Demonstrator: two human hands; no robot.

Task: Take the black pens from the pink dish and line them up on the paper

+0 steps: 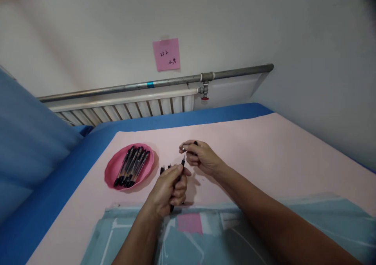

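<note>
My left hand (173, 184) is closed around a pen (182, 163), its black grip and pointed metal tip slanting upward. The pen's lower end shows beneath my fist. Just above that tip, my right hand (202, 155) pinches a small shiny piece (183, 148) between thumb and fingertips; its kind is too small to make out. A short black end (195, 143) also sticks out between the fingers of this hand. Behind my left hand, several black pen parts (162, 170) lie on the pink sheet, partly hidden.
To the left, a pink scalloped dish (109, 171) holds several clear-barrelled pens (132, 167) with black caps. The pink sheet (241, 143) covers a blue surface (176, 118). Light-blue plastic (132, 237) lies along the near edge. A radiator (132, 110) and pipe (117, 88) run behind.
</note>
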